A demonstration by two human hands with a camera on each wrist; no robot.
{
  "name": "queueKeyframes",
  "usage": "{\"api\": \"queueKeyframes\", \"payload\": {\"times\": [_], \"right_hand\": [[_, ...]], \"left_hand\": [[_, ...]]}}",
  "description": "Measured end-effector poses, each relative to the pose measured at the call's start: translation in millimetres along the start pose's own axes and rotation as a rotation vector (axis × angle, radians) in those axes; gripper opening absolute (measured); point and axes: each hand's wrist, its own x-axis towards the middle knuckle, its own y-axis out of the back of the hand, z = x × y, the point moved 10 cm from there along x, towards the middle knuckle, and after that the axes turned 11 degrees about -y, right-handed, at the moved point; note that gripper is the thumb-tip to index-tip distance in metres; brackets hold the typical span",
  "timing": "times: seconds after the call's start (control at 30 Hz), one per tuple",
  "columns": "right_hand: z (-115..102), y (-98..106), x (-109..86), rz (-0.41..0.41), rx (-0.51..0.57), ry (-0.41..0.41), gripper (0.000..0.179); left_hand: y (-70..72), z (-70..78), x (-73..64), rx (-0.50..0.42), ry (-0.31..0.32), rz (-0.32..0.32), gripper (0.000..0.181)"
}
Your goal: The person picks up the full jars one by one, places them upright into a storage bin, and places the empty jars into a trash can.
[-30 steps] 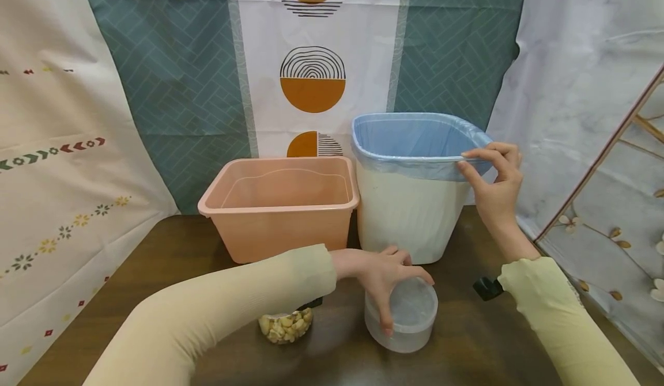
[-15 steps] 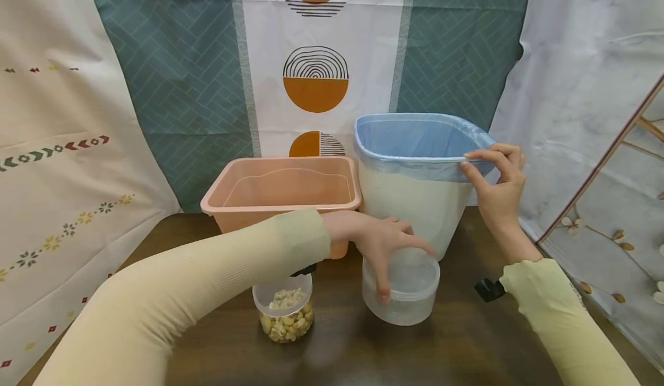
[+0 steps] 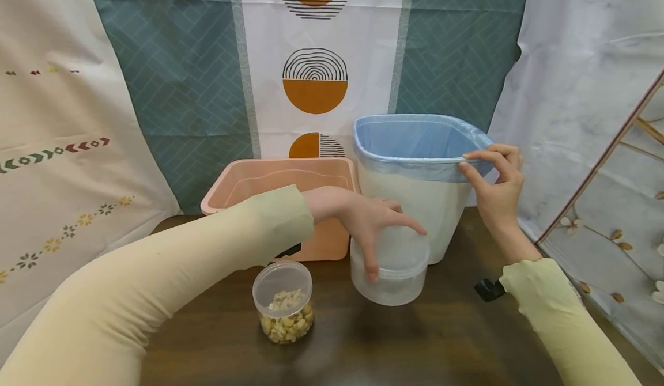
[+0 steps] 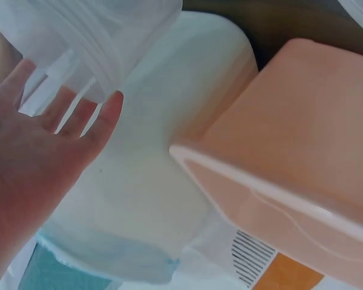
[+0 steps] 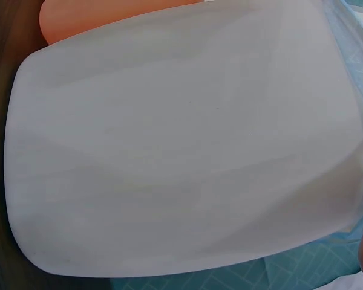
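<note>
My left hand [image 3: 363,219] grips a round, clear plastic container [image 3: 389,291] from above, fingers and thumb spread around its top. In the left wrist view the container [image 4: 133,36] hangs in front of the white bin [image 4: 145,157], fingertips against its side. With thumb and fingers, my right hand [image 3: 500,184] pinches the front right rim of the white bin [image 3: 410,207], over the blue liner [image 3: 399,170]. Only a sliver of that hand shows at the edge of the right wrist view. Whatever the container holds cannot be made out.
Left of the bin stands a pink plastic tub [image 3: 332,236], partly behind my left forearm. A small clear jar [image 3: 282,302] with pale nuts or kernels is upright on the dark wooden table [image 3: 441,345]. Patterned cloths hang behind and at both sides.
My left hand has carried the clear container upward, away from me and slightly left. The small jar, earlier partly covered by my sleeve, now shows fully. The right hand has stayed at the bin's rim.
</note>
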Motion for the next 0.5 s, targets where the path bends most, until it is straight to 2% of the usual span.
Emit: {"api": "queueKeyframes", "payload": {"times": [0.2, 0.5], "right_hand": [[0.9, -0.4, -0.1, 0.003, 0.008, -0.004, 0.015], [-1.3, -0.4, -0.4, 0.003, -0.005, -0.007, 0.015]], "left_hand": [[8.8, -0.5, -9.3, -0.01, 0.024, -0.004, 0.107], [18.8, 2.4, -13.9, -0.015, 0.042, -0.007, 0.107]]}}
